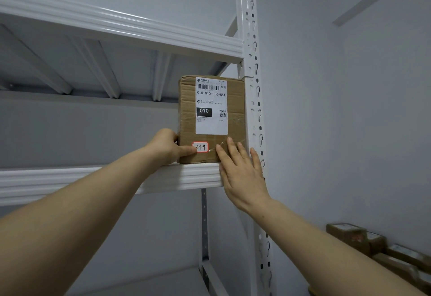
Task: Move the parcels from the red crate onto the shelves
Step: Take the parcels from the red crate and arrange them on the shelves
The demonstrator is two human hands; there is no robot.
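A brown cardboard parcel [186, 109] with a white shipping label stands upright at the right end of a white metal shelf [93, 179], close to the upright post [253, 86]. My left hand [165, 146] holds the parcel's lower left edge, thumb across the front by a small red-bordered sticker. My right hand [242, 174] lies flat with straight fingers against the parcel's lower right front and the shelf's front rail. The red crate is out of view.
Another white shelf [116, 25] runs above the parcel, and a lower one [163, 281] shows at the bottom. Several brown parcels [382, 251] are piled at the lower right by the grey wall. The shelf left of the parcel holds nothing.
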